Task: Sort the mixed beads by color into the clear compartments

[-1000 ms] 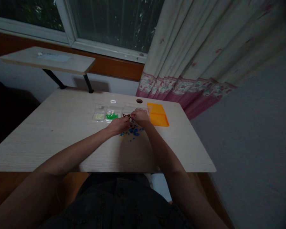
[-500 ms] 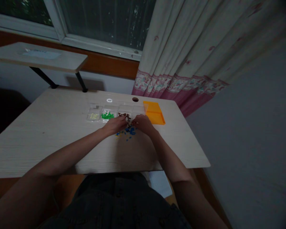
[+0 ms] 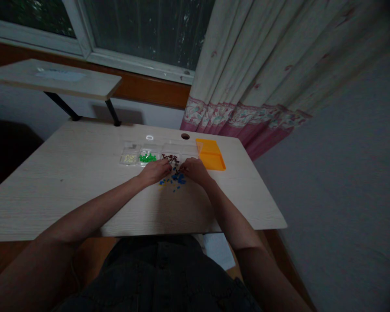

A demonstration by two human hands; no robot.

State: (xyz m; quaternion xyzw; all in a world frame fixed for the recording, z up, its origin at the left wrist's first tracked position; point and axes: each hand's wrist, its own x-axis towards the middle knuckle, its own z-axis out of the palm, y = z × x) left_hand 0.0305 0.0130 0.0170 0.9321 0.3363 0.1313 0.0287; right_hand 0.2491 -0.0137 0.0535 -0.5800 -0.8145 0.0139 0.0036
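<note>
On the desk, my left hand (image 3: 156, 171) is closed beside the scattered small pieces, its fingertips pinched together. My right hand (image 3: 195, 169) is closed at the other side of them, fingers curled in. Whatever either hand pinches is too small to make out. Between and below the hands lie loose blue pieces (image 3: 179, 178) with some yellow ones (image 3: 162, 184). Dark brown pieces (image 3: 171, 158) fill a clear box just beyond my fingers. Green pieces (image 3: 147, 157) sit in the clear box to its left, and pale yellow pieces (image 3: 129, 158) in the leftmost one.
An orange tray (image 3: 211, 154) lies to the right of my right hand. A round hole (image 3: 185, 136) is cut near the back of the desk (image 3: 84, 182). At the back left stands a raised shelf (image 3: 74, 84) on black legs. A curtain (image 3: 240, 99) hangs behind.
My left hand has shifted very slightly toward the near side. The view has moved a little; the boxes and tray stay in place.
</note>
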